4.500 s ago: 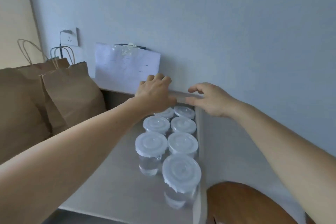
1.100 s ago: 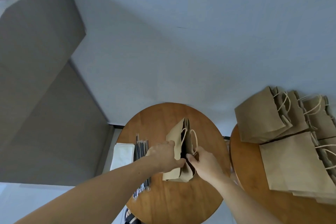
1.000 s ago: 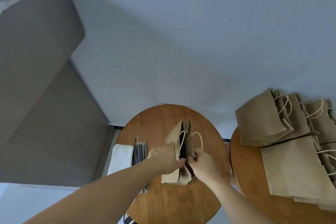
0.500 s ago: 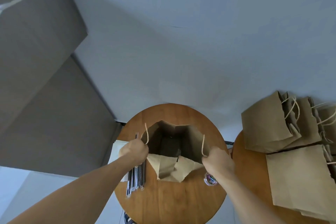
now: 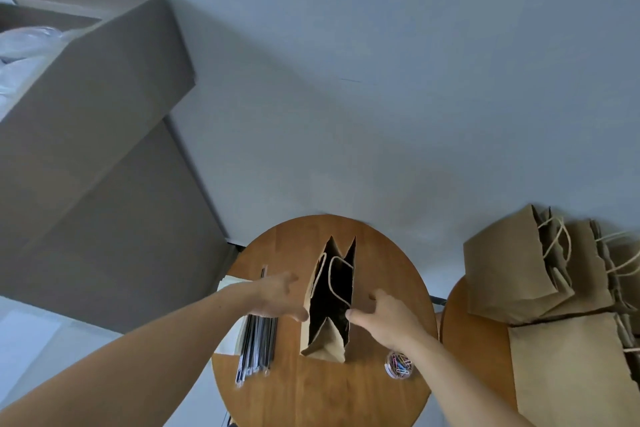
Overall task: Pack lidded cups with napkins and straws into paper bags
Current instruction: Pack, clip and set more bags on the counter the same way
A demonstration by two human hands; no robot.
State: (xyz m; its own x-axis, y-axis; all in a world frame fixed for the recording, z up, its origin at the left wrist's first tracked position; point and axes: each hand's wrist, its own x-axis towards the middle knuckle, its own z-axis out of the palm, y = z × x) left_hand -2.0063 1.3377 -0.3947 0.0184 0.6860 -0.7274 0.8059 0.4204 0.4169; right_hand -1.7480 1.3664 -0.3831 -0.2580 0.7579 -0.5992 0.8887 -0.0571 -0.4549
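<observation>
Bag [image 5: 329, 298] stands upright on the round table [image 5: 329, 395], its mouth only a narrow dark slit, with the near end folded inward and both cord handles lying across the opening. The left hand [image 5: 277, 298] is just left of the bag, fingers straight and palm turned toward the paper, gripping nothing. Its thumb tip is at the wall or barely off it; I cannot tell which. The right hand [image 5: 384, 319] is just right of the bag, fingers loosely spread and empty, thumb tip against the right wall.

The step looks like shaping the bag so it will take a cup. To do it well:

- Push the two long walls apart evenly so the base squares up flat.
- Pop the near end fold outward; as it sits, it would likely catch a cup.
- Flip the handles outside the rim.
- Keep one hand on a wall, since an empty bag probably tips easily.

Straws [image 5: 256, 347] lie left of the bag, partly over white napkins [image 5: 227, 340], both within reach. A small jar of paper clips [image 5: 398, 365] sits near the bag's right front. Spare bags [image 5: 554, 288] are piled well to its right. No cup is in view.
</observation>
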